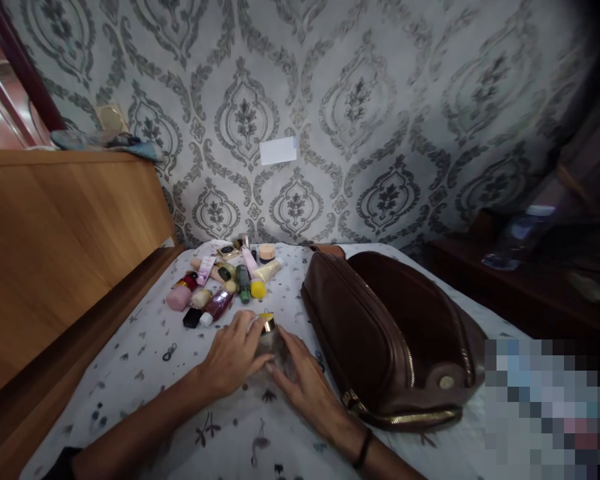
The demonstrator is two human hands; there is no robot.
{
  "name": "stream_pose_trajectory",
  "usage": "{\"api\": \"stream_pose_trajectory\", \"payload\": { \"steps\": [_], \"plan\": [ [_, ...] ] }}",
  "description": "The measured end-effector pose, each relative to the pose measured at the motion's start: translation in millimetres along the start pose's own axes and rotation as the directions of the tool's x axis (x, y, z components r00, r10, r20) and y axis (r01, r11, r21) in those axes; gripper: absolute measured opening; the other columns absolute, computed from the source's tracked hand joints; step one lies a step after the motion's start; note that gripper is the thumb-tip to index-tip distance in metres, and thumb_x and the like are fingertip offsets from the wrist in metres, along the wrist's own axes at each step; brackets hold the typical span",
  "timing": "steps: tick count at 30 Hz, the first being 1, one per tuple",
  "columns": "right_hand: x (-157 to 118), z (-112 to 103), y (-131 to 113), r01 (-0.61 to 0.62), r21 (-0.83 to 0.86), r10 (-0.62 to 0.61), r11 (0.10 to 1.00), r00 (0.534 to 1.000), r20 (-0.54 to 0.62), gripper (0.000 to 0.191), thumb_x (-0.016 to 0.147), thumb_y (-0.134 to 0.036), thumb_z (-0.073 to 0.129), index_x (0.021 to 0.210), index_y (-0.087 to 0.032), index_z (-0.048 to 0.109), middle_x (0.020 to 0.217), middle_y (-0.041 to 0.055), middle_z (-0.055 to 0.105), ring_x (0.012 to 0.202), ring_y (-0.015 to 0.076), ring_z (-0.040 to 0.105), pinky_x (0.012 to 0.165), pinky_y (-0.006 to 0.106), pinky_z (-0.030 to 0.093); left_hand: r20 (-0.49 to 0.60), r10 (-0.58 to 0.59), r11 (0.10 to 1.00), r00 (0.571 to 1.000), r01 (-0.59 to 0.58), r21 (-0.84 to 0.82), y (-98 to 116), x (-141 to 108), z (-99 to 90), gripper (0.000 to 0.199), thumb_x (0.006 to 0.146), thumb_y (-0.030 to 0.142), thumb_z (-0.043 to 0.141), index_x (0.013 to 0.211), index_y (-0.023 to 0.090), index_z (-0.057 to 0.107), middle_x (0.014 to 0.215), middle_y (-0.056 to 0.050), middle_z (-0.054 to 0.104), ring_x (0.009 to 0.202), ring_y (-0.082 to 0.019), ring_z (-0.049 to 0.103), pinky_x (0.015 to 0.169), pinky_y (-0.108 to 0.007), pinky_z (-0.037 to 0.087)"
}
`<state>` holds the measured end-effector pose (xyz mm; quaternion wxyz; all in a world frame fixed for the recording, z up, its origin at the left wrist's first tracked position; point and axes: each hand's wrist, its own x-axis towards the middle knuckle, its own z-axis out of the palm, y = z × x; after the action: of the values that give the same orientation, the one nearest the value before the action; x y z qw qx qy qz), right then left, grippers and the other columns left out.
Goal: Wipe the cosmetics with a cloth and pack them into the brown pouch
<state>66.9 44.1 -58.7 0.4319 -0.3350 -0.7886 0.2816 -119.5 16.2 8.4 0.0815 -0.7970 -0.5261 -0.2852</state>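
Over the white printed bedsheet [180, 413], both my hands are closed around a clear bottle [275, 350] with a shiny gold collar. My left hand [235, 353] has its fingers at the bottle's top and left side. From the right, my right hand [305, 373] wraps the bottle's body, a dark band on its wrist. The fingers hide much of the bottle, and something yellow shows by its top. A large brown handbag [365, 333] lies just right of my right hand, its main zip undone.
Beyond my hands is a cluster of toiletries, among them a purple bottle [219, 303], a green bottle [243, 283], a yellow-capped tube [258, 288] and a pink-capped bottle [179, 298]. A wooden panel [75, 247] borders the left; a clear water bottle [517, 237] stands at the right.
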Motion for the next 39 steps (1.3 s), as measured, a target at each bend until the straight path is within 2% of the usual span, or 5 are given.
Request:
{"api": "stream_pose_trajectory", "payload": {
  "steps": [5, 11, 17, 22, 39],
  "plan": [
    [3, -10, -14, -0.071, 0.049, 0.066, 0.996, 0.993, 0.094, 0.061, 0.088, -0.036, 0.065, 0.144, -0.021, 0.046, 0.137, 0.0139, 0.06, 0.128, 0.0293, 0.056, 0.11, 0.048, 0.046, 0.006, -0.078, 0.943, 0.997, 0.076, -0.324, -18, -7, -20.4, 0.031, 0.099, 0.027, 0.042, 0.12, 0.024, 0.066, 0.103, -0.008, 0.059, 0.094, -0.023, 0.062, 0.083, -0.036, 0.053],
    [7, -5, -13, -0.155, 0.004, 0.154, 0.988, 0.983, 0.1, 0.07, 0.08, -0.031, 0.071, 0.145, -0.021, 0.046, 0.137, 0.015, 0.06, 0.129, 0.0319, 0.055, 0.111, 0.054, 0.043, -0.119, -0.252, 0.893, 0.96, 0.183, -0.411, -33, 1, -33.2, 0.029, 0.098, 0.03, 0.048, 0.118, 0.019, 0.065, 0.108, -0.008, 0.063, 0.104, -0.023, 0.061, 0.09, -0.035, 0.05],
    [17, -3, -20, -0.195, -0.002, 0.194, 0.981, 0.974, 0.122, 0.066, 0.072, -0.025, 0.079, 0.134, -0.018, 0.056, 0.129, 0.0129, 0.066, 0.122, 0.0325, 0.058, 0.105, 0.051, 0.046, -0.088, 0.033, 0.943, 0.996, -0.06, -0.326, -11, 6, -30.6, 0.02, 0.098, 0.024, 0.052, 0.115, 0.019, 0.059, 0.106, -0.007, 0.068, 0.098, -0.019, 0.064, 0.087, -0.031, 0.052],
    [19, -5, -24, -0.186, 0.01, 0.184, 0.982, 0.978, 0.101, 0.061, 0.07, -0.019, 0.081, 0.128, -0.017, 0.06, 0.125, 0.0111, 0.069, 0.117, 0.0311, 0.06, 0.102, 0.047, 0.046, 0.131, 0.332, 0.887, 0.934, -0.262, -0.379, -3, 15, -21.3, 0.025, 0.102, 0.021, 0.041, 0.11, 0.018, 0.064, 0.106, -0.009, 0.071, 0.103, -0.021, 0.063, 0.093, -0.036, 0.051],
    [20, -7, -30, -0.228, -0.03, 0.23, 0.973, 0.968, 0.103, 0.061, 0.067, -0.019, 0.087, 0.123, -0.015, 0.062, 0.121, 0.0106, 0.07, 0.112, 0.0292, 0.06, 0.097, 0.044, 0.047, 0.178, 0.001, 0.936, 0.984, 0.062, -0.345, -10, 23, -7.7, 0.022, 0.1, 0.027, 0.045, 0.106, 0.017, 0.064, 0.104, -0.007, 0.072, 0.099, -0.021, 0.067, 0.09, -0.033, 0.051]
  ]
}}
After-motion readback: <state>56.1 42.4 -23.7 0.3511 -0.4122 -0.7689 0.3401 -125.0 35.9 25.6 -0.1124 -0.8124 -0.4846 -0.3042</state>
